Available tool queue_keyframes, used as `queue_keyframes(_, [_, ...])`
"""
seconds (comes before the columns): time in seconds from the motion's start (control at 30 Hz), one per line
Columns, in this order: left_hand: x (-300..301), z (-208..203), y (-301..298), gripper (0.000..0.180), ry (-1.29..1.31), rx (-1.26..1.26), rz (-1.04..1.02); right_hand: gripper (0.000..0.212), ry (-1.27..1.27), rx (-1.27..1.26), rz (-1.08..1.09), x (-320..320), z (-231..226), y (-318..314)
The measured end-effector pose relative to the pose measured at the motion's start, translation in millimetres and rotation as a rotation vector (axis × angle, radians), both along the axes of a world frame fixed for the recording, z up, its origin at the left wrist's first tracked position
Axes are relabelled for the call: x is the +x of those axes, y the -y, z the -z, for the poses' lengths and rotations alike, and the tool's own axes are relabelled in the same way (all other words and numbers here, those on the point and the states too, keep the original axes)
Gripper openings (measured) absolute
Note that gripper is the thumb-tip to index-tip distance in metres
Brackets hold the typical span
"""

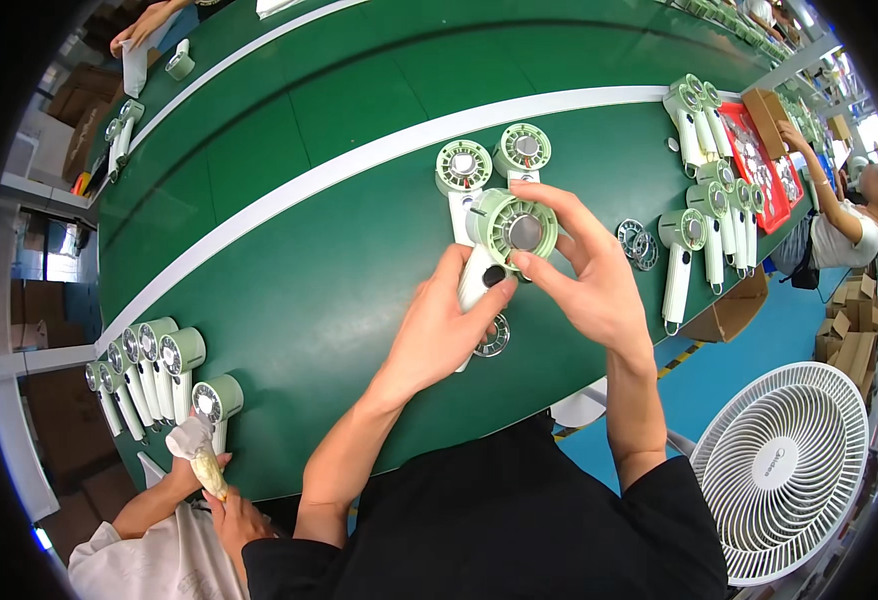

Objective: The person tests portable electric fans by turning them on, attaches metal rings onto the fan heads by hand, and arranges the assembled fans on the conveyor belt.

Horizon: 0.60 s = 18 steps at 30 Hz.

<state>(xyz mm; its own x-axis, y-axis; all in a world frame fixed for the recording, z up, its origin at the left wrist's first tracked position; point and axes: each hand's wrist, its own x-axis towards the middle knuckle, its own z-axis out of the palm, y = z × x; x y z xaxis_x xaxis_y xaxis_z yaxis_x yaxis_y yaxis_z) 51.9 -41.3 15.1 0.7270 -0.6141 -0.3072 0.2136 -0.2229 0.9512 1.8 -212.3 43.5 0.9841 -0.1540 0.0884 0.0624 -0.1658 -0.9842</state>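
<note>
A handheld fan (526,232) with a light green round head and a white handle is held over the green bench (309,300). My left hand (429,325) is closed round its handle, the thumb close to a dark oval on it. My right hand (591,270) grips the head's rim between fingers and thumb. Just beyond lie two more handheld fans, a left one (462,166) and a right one (523,150), their handles partly hidden. Below my left hand, a silver slotted ring (499,338) shows in part. Several similar rings (638,245) lie right of my right hand.
Handheld fans stand grouped at right (681,232) and left (181,352). Red trays (754,160) hold silver parts. A co-worker (854,225) reaches in at far right; another's hands (234,525) hold a wrapped object at lower left. A large white fan (784,470) stands lower right.
</note>
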Motion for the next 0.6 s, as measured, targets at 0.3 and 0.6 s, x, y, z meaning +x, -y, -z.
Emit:
queue_keyframes(0.3, [-0.4, 10.9, 4.4, 0.031, 0.023, -0.005, -0.067, 0.055, -0.018, -0.054, 0.035, 9.0, 6.2, -9.9])
queue_keyframes(0.6, [3.2, 9.3, 0.3, 0.026, -0.062, -0.073, -0.068, 0.059, 0.024, 0.011, -0.114, 10.5, 7.4, 3.5])
